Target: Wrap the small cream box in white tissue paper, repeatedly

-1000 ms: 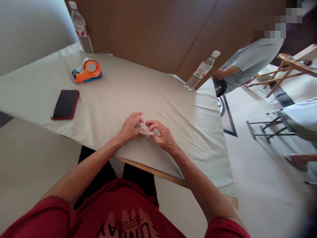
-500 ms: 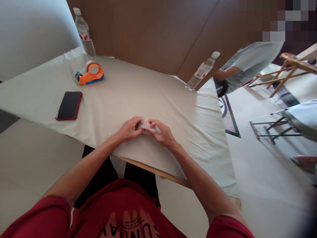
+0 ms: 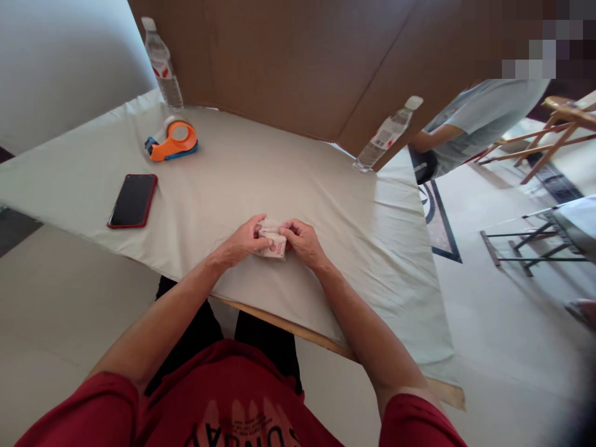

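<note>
Between my hands, over the near part of the table, is a small whitish packet (image 3: pixel 275 246) with red print and what looks like a clear plastic wrap. My left hand (image 3: pixel 246 241) grips its left side, thumb lying across the printed face. At its upper right edge, the thumb and fingers of my right hand (image 3: pixel 300 241) pinch the packet. Fingers cover parts of its sides, and its contents cannot be seen.
A cloth-covered table (image 3: pixel 223 180) carries a phone in a red case (image 3: pixel 133 200), an orange tape dispenser (image 3: pixel 174 141) and two water bottles (image 3: pixel 162 65) (image 3: pixel 387 135). A cardboard panel (image 3: pixel 288 68) stands behind. Beyond the right edge sits another person (image 3: pixel 484 121).
The packet has turned so that its printed face shows. My left thumb now lies across that face, and my right fingers have shifted to its upper right edge.
</note>
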Demonstrator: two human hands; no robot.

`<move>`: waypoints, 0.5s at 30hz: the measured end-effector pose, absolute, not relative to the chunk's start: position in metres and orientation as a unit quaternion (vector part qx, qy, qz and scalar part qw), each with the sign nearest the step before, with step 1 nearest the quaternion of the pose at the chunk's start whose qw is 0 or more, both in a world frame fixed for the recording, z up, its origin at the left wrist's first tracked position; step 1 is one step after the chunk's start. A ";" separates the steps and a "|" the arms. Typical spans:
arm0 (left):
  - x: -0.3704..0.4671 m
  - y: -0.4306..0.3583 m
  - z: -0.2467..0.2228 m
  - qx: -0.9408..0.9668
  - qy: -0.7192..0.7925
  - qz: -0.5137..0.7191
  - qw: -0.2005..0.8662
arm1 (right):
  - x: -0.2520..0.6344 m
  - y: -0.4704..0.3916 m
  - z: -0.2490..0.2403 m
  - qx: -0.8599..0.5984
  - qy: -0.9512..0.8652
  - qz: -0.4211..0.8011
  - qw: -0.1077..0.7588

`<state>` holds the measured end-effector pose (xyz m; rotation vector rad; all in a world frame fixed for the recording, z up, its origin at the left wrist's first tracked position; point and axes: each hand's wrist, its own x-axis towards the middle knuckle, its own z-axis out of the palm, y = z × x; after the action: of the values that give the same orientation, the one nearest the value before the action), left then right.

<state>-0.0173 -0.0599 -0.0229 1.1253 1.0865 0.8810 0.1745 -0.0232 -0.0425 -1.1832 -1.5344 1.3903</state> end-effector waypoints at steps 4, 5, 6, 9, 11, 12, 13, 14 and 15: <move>-0.016 -0.052 -0.029 0.448 0.476 0.403 0.640 | 0.176 -0.026 -0.042 -0.459 -0.599 0.528 0.390; -0.015 -0.051 -0.029 0.441 0.479 0.409 0.640 | 0.176 -0.027 -0.043 -0.458 -0.601 0.518 0.401; -0.013 -0.050 -0.030 0.437 0.479 0.414 0.639 | 0.176 -0.027 -0.044 -0.458 -0.606 0.504 0.412; -0.009 -0.052 -0.029 0.443 0.473 0.424 0.633 | 0.177 -0.029 -0.042 -0.450 -0.634 0.469 0.420; -0.008 -0.055 -0.028 0.455 0.465 0.426 0.629 | 0.180 -0.031 -0.038 -0.435 -0.661 0.466 0.396; -0.008 -0.056 -0.027 0.460 0.463 0.425 0.627 | 0.182 -0.032 -0.035 -0.426 -0.675 0.469 0.379; -0.008 -0.057 -0.026 0.465 0.462 0.424 0.625 | 0.185 -0.034 -0.032 -0.419 -0.687 0.472 0.361; -0.008 -0.058 -0.025 0.469 0.463 0.422 0.623 | 0.187 -0.036 -0.029 -0.414 -0.697 0.473 0.344; -0.008 -0.059 -0.025 0.472 0.467 0.419 0.619 | 0.189 -0.037 -0.027 -0.412 -0.707 0.473 0.328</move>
<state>-0.0081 -0.0593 -0.0247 1.0853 1.0753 0.9650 0.1895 -0.0371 -0.0267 -1.0779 -1.8499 1.2378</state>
